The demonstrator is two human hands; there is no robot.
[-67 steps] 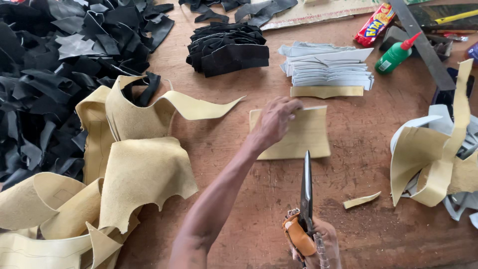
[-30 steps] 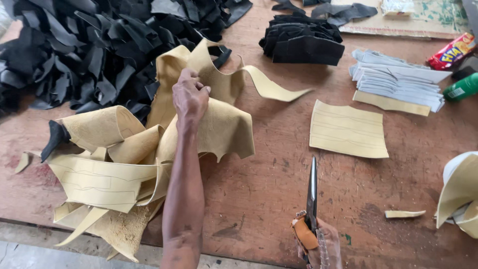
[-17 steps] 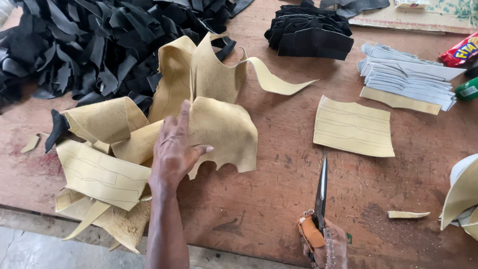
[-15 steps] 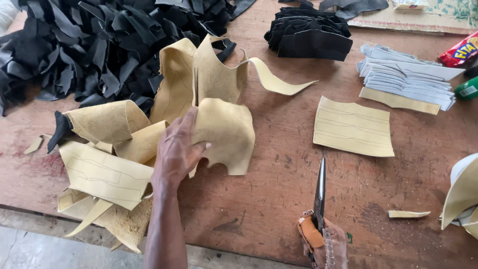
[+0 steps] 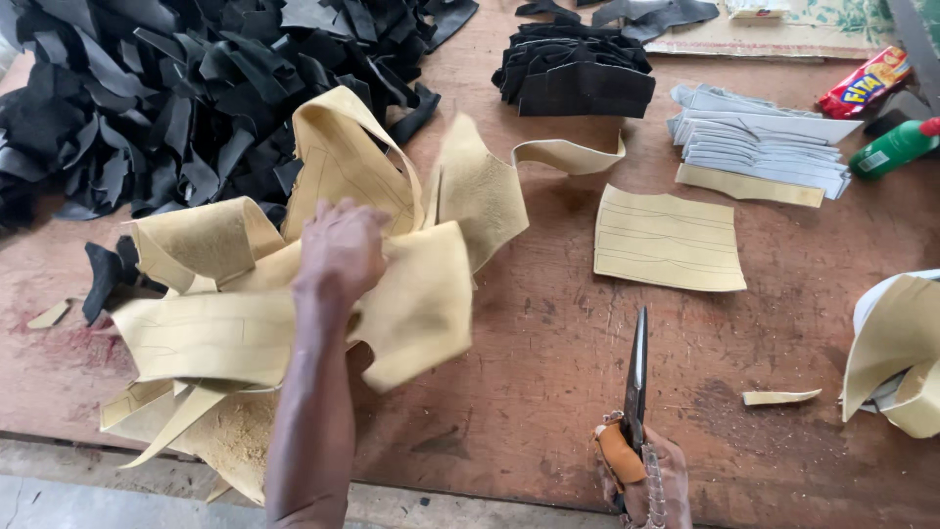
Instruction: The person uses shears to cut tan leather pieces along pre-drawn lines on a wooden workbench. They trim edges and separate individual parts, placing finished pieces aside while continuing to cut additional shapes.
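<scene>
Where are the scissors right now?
The scissors are at the bottom right of the head view, held blades-up in the right hand, below the flat yellow sheet.

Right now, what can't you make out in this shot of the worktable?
Head view only:
- Left hand: fingers hidden, curled into the tan leather piece, which is motion-blurred.
- Right hand: cut off by the bottom edge; its grip on the scissors mostly hidden.
- Black scrap pile: cut by the top and left edges.
- Green bottle: cut by the right edge.
</scene>
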